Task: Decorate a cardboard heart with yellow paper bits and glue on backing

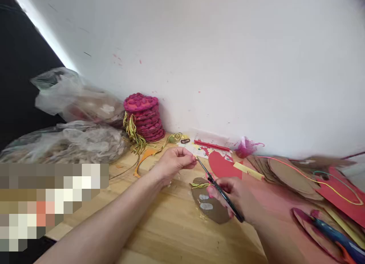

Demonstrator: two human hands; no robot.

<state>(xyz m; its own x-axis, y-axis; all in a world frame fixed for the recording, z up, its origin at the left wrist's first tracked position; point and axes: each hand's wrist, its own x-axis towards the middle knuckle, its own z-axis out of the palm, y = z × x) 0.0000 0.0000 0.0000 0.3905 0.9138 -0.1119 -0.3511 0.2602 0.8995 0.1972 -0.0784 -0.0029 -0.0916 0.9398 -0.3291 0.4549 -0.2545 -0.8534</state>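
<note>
Currently, I have the right grip (238, 188) closed on a dark, slim tool (219, 188), scissors by the look of it, its tip up by the left fingertips. The left grip (175, 163) is pinched together over the desk (159, 226); from my feed, whatever sits between its fingertips is too small to identify. Below the tool lies a brown card shape (218, 214), flat, bearing pale patches (206, 206), with yellow-green strands (199, 185) near its top. I expect the tool to be stiff and light, best held at its rear, away from the tip. The card should be light and bendable, so I'd take it by the bare edge; the strands look soft and limp, needing a close pinch.
</note>
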